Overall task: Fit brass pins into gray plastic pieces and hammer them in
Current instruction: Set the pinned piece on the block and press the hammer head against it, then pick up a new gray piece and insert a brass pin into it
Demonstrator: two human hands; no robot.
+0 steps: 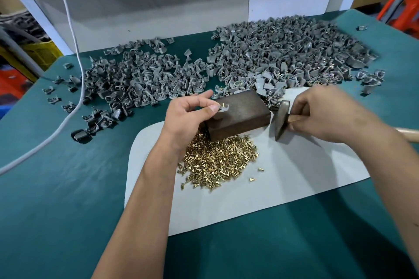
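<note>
Brass pins point(218, 161) are heaped nearest, on the white mat point(283, 183). At the left, a gray piece point(223, 108) with a pin seated upright is pinched by the left hand point(189, 112) on the dark block point(240, 115). Rightward, the hammer point(282, 120) is gripped near its head by the right hand point(326, 113). Hammering appears next; a square blow is called for.

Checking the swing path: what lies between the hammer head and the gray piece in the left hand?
Head view: only the dark block's top lies between hammer head and gray piece.

One head-worn wide-angle view looks forward and steeply down, close over the green table point(68, 188)
</note>
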